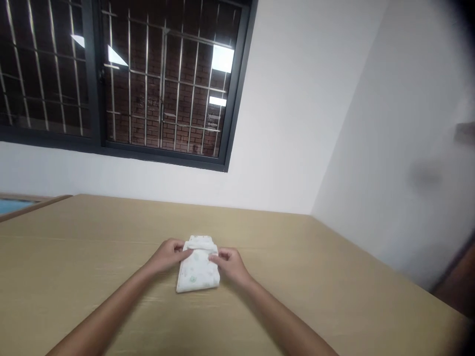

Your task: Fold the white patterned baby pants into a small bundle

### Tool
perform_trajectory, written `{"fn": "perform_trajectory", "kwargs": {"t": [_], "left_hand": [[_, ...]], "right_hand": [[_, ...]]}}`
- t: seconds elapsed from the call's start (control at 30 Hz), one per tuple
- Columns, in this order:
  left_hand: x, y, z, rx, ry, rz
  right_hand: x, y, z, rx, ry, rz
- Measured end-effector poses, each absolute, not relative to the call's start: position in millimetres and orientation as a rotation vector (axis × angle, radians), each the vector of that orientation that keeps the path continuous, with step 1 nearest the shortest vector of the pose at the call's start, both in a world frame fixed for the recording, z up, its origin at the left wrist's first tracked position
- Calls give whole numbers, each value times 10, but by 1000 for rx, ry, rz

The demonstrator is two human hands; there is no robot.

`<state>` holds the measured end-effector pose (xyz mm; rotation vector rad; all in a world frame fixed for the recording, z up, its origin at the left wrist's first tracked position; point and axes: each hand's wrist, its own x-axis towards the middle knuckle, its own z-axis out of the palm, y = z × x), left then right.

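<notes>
A folded white cloth (198, 272) with faint green and grey prints lies on the tan tabletop, in the lower middle of the head view. Its far end narrows to a smaller folded flap. My left hand (171, 254) pinches the cloth's left edge near that end, thumb on top and the other fingers partly hidden behind it. On the opposite edge, my right hand (230, 263) grips the cloth the same way, its thumb pressed on the upper face. Both hands are closed on the fabric at about the same height.
The wide tan table (315, 296) reaches back to a white wall (289, 109). A dark-framed window (163, 89) with metal bars is set in that wall. At the far left, a blue surface (15, 205) shows beyond the table's edge.
</notes>
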<state>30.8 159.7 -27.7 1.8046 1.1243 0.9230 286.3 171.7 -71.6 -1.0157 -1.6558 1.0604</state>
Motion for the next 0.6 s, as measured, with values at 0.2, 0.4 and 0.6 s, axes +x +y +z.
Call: {"fn": "perform_trajectory", "kwargs": {"t": [0.2,0.4,0.6], "left_hand": [[471,2309,-565,1741,1445,1073],[567,2684,-847,1748,1728,1063],[580,2725,-967,1848,1879,1055]], "right_hand": [[2799,2409,-719,-1199,-1621,927],[2761,2752,-910,-1386,-1554,720],[2719,2821,-1002,-1493,-1550,615]]}}
